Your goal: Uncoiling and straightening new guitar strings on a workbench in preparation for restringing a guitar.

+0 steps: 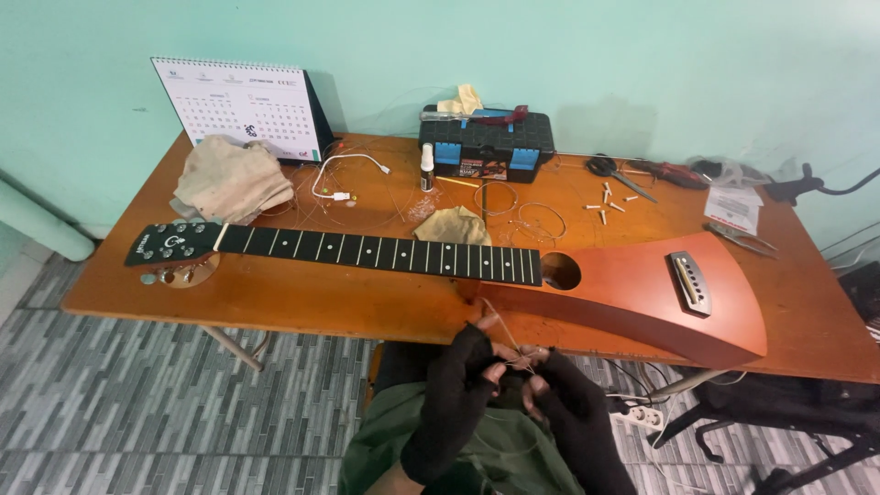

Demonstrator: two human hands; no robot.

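Guitar string (502,332), thin and pale, runs between both hands just below the worktop's (302,302) near edge, in front of the guitar (632,289). That travel-shaped guitar lies flat across the worktop, stringless, headstock to the left, so its bridge and tuners are open to reach. Behind it stand a desk calendar (243,105) and a black-and-blue toolbox (486,147); loose string coils (536,220) and white bridge pins (605,203) lie near. The left hand (463,371) and right hand (559,390), in fingerless gloves, each keep a closed fingertip grip on the string, pulling it taut.
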